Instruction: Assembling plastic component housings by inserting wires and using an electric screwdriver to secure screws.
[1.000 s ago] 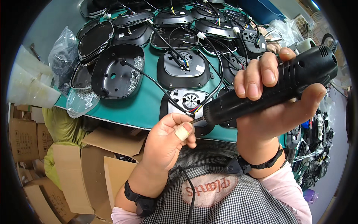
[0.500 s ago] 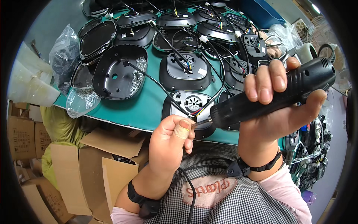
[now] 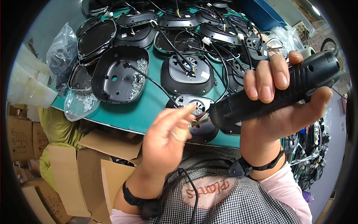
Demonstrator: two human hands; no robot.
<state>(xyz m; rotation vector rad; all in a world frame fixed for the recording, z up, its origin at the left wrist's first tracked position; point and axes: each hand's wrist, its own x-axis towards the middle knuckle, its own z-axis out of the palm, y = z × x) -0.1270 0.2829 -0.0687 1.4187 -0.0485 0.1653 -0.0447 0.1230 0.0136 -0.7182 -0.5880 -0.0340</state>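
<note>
My right hand (image 3: pixel 278 87) is wrapped round a black electric screwdriver (image 3: pixel 268 91), its front end pointing left and down over the near table edge. Just left of that front end is my left hand (image 3: pixel 164 138), blurred, its fingers stretched out and no held thing visible. Behind the fingertips lies a black and grey housing (image 3: pixel 186 100) with a round vented hub and coloured wires, partly covered by the hand and tool. Further back sits a similar housing (image 3: pixel 189 71) with a cable. At left, an upturned black shell (image 3: pixel 108 84) holds a pile of small silver screws (image 3: pixel 140 76).
A clear bag of screws (image 3: pixel 80 106) lies by the shell on the green table (image 3: pixel 123 119). Several housings and cables crowd the back. Open cardboard boxes (image 3: pixel 67 179) stand below left. Wiring bundles (image 3: pixel 309 149) hang at the right, and a blue bin (image 3: pixel 261 13) stands behind.
My left hand has come off the screwdriver's tip, its pinch loosening and its fingers stretching out as it moves slightly left. My right hand keeps the screwdriver in nearly the same place.
</note>
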